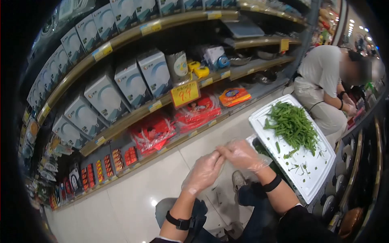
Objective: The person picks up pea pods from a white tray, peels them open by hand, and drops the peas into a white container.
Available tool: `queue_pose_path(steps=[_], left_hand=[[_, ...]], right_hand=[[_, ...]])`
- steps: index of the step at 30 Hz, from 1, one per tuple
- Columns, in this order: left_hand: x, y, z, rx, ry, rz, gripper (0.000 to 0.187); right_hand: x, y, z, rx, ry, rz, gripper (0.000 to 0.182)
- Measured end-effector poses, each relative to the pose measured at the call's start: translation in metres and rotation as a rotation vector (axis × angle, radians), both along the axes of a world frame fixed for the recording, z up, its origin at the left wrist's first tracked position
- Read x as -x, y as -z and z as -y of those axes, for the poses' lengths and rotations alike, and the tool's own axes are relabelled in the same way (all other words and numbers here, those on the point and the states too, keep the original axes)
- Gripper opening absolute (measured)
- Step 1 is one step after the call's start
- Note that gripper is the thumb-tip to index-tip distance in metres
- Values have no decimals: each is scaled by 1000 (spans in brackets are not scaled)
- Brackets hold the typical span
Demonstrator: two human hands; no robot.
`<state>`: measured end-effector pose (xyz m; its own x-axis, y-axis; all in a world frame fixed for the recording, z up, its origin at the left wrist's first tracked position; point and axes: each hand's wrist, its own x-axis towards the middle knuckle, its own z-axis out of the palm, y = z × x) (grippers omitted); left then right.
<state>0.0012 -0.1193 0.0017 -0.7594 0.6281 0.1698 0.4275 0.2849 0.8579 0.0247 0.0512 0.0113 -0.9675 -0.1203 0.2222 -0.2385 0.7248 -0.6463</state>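
Both hands wear clear plastic gloves and meet at the fingertips above the tiled floor. My left hand (pixel 206 169) is closed, its fingers pressed together beside the other hand. My right hand (pixel 242 154) is closed too, thumb and fingers pinched close to the left fingertips. Whatever lies between the fingers is too small to make out. Just right of my right hand, a white tray (pixel 298 178) carries a heap of cut green vegetable pieces (pixel 292 126), with small bits scattered over its lower part.
Shelves at the left hold boxed goods (pixel 104 96), red packages (pixel 198 112) and a yellow price sign (pixel 185 94). A person in light clothes (pixel 322 81) crouches beyond the tray. More shelving with round lids (pixel 330 204) stands at the right. My legs are below.
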Motion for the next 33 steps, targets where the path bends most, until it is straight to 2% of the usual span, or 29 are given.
queue_pose_path(steps=[2, 4, 6, 8, 15, 17, 19, 24, 26, 27, 29, 31, 33], left_hand=[[2, 5, -10, 147, -37, -204, 20], [2, 1, -25, 110, -84, -228, 19], [2, 0, -39, 67, -141, -319, 21], [4, 2, -49, 123, -120, -277, 21], [7, 11, -68, 208, 0, -227, 24], [7, 10, -67, 219, 40, -190, 25], [8, 10, -64, 231, 82, -157, 26], [11, 10, -53, 138, 191, -134, 22], [7, 5, -51, 122, 158, -135, 21], [6, 2, -50, 106, 124, -137, 21], [4, -4, -49, 103, 92, -137, 22], [2, -3, -48, 102, 73, -127, 23], [3, 3, -47, -97, 35, -85, 25]], right_hand=[[-1, -4, -6, -10, -28, 9, 46], [0, -10, -12, 152, 257, 184, 50], [3, -1, -23, 196, 294, 232, 54], [2, -1, -31, 178, 256, 133, 56], [-5, 11, -53, 212, 322, 298, 49], [-3, 23, -53, 308, 278, 122, 53], [-9, 17, -53, 298, 258, 145, 51], [-12, 9, -48, 293, 207, 258, 50], [-12, 10, -43, 470, 257, 317, 49], [-11, 10, -40, 466, 258, 319, 49], [-9, 13, -35, 613, 258, 221, 49], [-3, 25, -34, 554, 271, 170, 48], [-4, 24, -26, 493, 285, 120, 47]])
